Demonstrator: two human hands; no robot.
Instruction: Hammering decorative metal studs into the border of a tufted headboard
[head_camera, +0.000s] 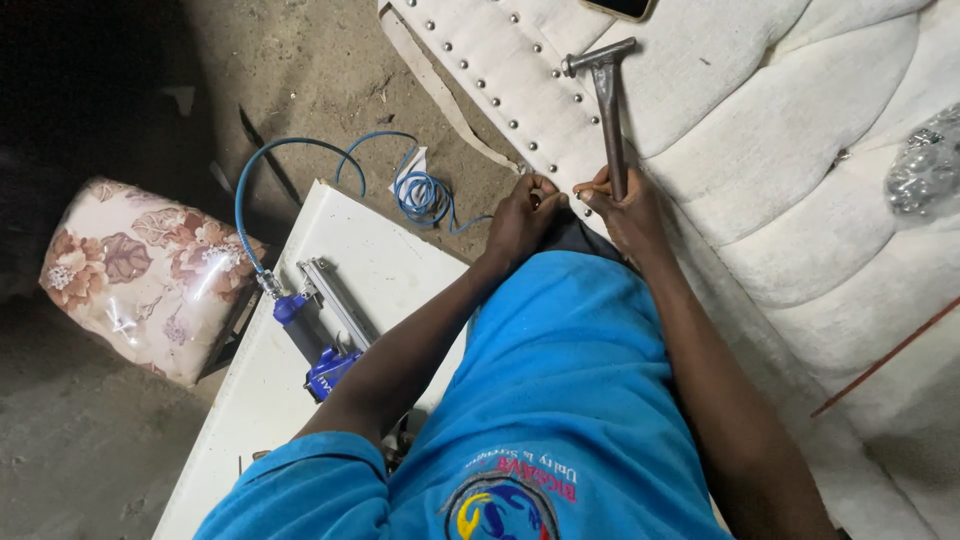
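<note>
Head view

- Right hand (628, 212) — closed around the lower handle of a metal hammer (606, 95). The shaft points away from the person, and the head lies over the studded border of the white upholstered panel (800, 170).
- Left hand (522, 215) — fingertips pinched together just beside the right hand, at the near edge of the border. The pinch probably holds a small stud or tack, but the object is too small to confirm.
- Hammer handling: all-metal, rigid, head-heavy. Judged best gripped low on the shaft, as it is held now; the bare metal may be slippery.
- Panel handling: padded, tufted fabric — soft and yielding on the surface, likely stiff underneath. A row of round metal studs (500, 100) runs along the border strip. The light fabric would mark easily.
- A pneumatic stapler (325, 335) with blue fittings lies on a white board (240, 400) to the person's left, well apart from both hands. A blue air hose (300, 150) runs from it in a loop and coils on the dirt floor (300, 60).
- A floral cushion (140, 275) in clear plastic wrap lies beyond the board.
- Containers: no open container is visible. A crumpled clear plastic bag (925, 170) rests on the panel at the right edge; its contents cannot be made out.
</note>
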